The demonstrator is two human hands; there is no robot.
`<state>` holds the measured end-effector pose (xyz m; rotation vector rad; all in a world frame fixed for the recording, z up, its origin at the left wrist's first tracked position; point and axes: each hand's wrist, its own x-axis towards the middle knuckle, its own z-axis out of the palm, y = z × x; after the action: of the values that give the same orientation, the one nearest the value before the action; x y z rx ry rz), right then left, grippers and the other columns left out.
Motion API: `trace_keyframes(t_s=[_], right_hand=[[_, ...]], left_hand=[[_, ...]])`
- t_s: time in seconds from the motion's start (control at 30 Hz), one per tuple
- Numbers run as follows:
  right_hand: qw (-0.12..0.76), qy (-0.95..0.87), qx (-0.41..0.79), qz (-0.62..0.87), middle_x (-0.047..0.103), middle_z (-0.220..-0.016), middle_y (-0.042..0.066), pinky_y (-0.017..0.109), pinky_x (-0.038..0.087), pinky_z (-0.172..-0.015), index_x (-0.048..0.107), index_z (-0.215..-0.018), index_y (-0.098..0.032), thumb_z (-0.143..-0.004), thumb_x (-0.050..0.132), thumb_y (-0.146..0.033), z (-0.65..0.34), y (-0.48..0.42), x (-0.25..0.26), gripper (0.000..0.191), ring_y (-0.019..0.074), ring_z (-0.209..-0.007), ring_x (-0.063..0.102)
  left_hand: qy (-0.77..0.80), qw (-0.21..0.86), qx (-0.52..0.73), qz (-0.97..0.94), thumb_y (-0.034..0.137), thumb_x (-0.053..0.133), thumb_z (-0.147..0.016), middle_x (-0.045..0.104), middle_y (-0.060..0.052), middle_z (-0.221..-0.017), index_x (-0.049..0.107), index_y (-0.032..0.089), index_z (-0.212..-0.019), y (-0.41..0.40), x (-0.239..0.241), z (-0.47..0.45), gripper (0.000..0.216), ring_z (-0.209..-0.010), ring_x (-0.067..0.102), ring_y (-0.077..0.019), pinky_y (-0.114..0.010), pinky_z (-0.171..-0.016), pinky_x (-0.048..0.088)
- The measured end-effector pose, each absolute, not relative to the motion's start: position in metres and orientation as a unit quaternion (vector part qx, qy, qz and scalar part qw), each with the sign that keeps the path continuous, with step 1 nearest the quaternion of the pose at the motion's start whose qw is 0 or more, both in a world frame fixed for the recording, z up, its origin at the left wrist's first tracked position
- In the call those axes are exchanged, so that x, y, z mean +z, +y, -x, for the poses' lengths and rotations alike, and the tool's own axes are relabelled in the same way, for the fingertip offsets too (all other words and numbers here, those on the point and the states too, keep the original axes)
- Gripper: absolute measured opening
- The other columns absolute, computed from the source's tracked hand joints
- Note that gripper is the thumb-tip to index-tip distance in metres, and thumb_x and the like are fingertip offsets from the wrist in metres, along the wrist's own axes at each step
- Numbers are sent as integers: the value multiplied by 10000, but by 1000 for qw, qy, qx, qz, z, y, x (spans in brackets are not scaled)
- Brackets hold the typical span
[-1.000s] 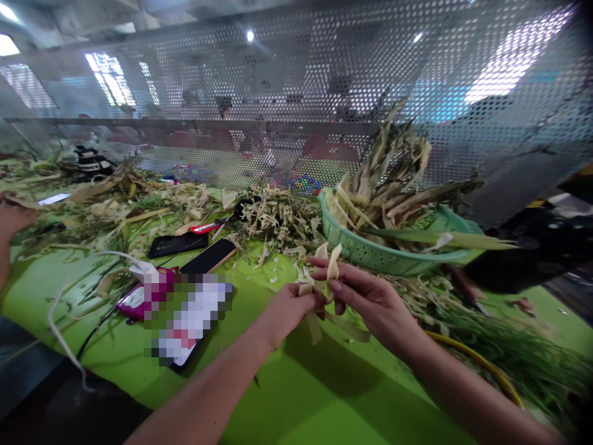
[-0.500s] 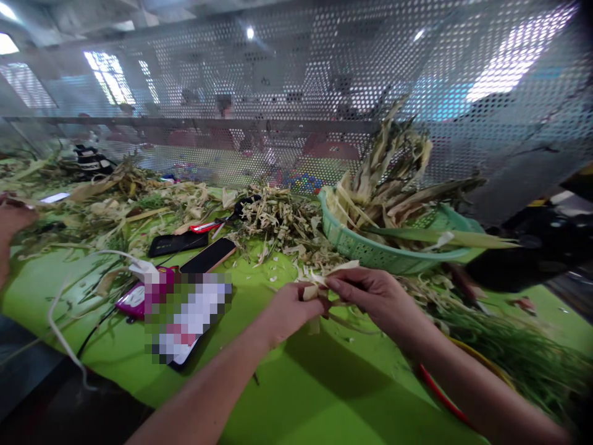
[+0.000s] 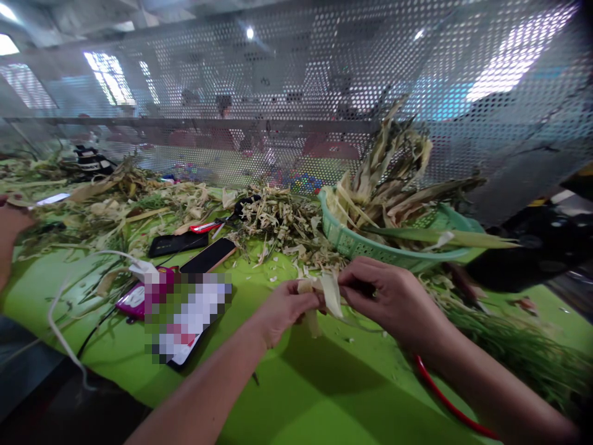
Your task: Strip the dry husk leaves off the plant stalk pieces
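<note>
Pale corn husk strips (image 3: 330,295) are pinched between my two hands, above the front of the green table (image 3: 306,395). My left hand (image 3: 287,309) is closed on the folded part, and a short end hangs down below its fingers. From the right, my right hand (image 3: 391,296) grips the husk with thumb and fingers curled; part of that grip is hidden behind the knuckles. A green plastic basket (image 3: 370,250) stands just beyond my right hand, with dried corn husks (image 3: 386,167) heaped in it.
A heap of husk scraps (image 3: 282,216) lies behind my hands. To the left are a phone (image 3: 208,254), a red-handled cutter (image 3: 204,228), a purple packet (image 3: 134,296) and a white cable (image 3: 58,327). Another person's hand (image 3: 13,219) is at the left edge. A perforated metal screen (image 3: 287,74) stands behind.
My right hand has turned over and shifted slightly right. A husk strip that pointed up and right now hangs downward between the hands. My left hand has barely moved.
</note>
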<state>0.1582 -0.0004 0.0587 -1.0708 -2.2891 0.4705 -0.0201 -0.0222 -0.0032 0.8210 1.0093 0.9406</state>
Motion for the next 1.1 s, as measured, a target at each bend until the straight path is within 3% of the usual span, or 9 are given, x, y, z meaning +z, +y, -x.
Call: trace_keyframes(t_s=[0.27, 0.5, 0.67, 0.77, 1.1], right_hand=[[255, -875, 124, 391, 573, -696, 12, 233, 378, -547, 628, -720, -190, -822, 552, -206, -158, -4, 65, 128, 123, -586, 523], [242, -885, 120, 380, 586, -735, 15, 228, 384, -570, 631, -747, -186, -843, 529, -193, -153, -8, 62, 140, 118, -611, 537], [230, -893, 117, 369, 610, -760, 25, 231, 391, -580, 656, -784, -197, -864, 523, -211, -151, -9, 58, 156, 129, -642, 564], [216, -901, 104, 362, 609, -766, 29, 238, 399, -594, 660, -799, -197, -874, 517, -217, -153, -8, 59, 162, 137, -661, 571], [202, -921, 82, 322, 625, -797, 40, 247, 434, -626, 667, -824, -204, -885, 514, -211, -150, -9, 52, 165, 145, -685, 601]], left_hand=[[465, 697, 413, -357, 366, 793, -585, 648, -24, -737, 673, 146, -859, -22, 3, 20, 372, -593, 507, -84, -203, -544, 320], [420, 680, 417, -433, 353, 779, -588, 604, -10, -659, 678, 122, -757, -20, -4, 18, 303, -555, 460, -75, -215, -561, 350], [428, 626, 438, -483, 257, 730, -649, 667, -49, -779, 677, 153, -798, -25, -5, 21, 190, -672, 554, -121, -234, -651, 413], [432, 631, 429, -481, 251, 726, -645, 663, -51, -752, 669, 156, -789, -25, -4, 22, 182, -661, 569, -134, -244, -640, 419], [434, 601, 361, -566, 246, 653, -680, 480, 33, -578, 593, 144, -629, -23, -1, 23, 129, -552, 368, -78, -219, -530, 297]])
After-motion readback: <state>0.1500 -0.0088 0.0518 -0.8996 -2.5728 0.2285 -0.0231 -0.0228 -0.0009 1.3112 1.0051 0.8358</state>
